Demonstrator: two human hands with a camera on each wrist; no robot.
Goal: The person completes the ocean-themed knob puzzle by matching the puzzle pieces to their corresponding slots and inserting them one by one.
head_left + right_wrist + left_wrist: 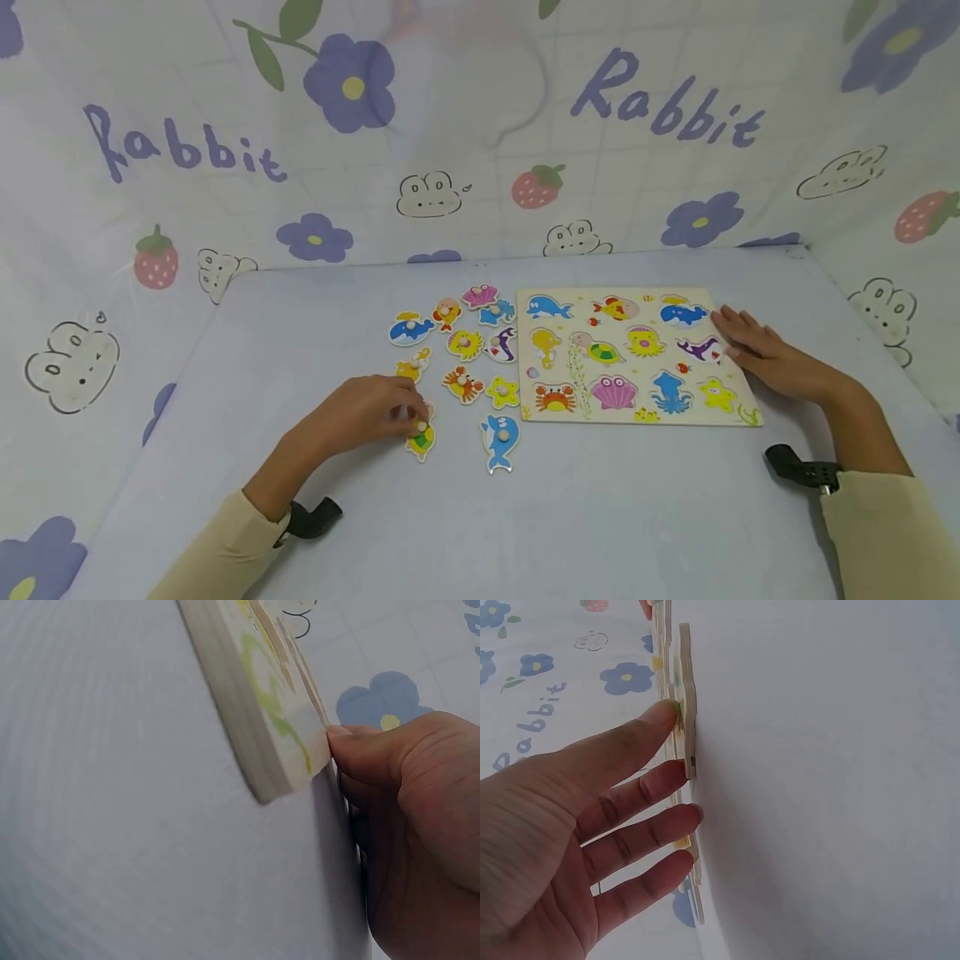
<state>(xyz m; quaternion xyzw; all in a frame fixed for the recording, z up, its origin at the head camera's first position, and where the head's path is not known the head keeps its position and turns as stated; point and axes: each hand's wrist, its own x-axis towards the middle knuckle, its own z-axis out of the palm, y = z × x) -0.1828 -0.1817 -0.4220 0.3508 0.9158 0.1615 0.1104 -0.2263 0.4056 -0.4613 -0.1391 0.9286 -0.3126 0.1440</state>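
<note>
As the head view shows, our left hand (pixel 371 408) pinches the turtle (pixel 423 444) between the table's (pixel 637 517) left edge and the board's (pixel 649 367) near-left corner; our right hand (pixel 776 358) rests straight fingers on the board's right edge. Left wrist view: thin wood, probably light, stiff, best held by its knob (pixel 422 427). Right wrist view: our thumb (pixel 367 756) meets the board.

A white cloth (pixel 465 150) printed with purple flowers (pixel 349 83), red strawberries (pixel 536 188) and "Rabbit" lettering (pixel 666 115) hangs behind the far edge of the pale worktop (pixel 600 517) and around both far corners, softly lit.
</note>
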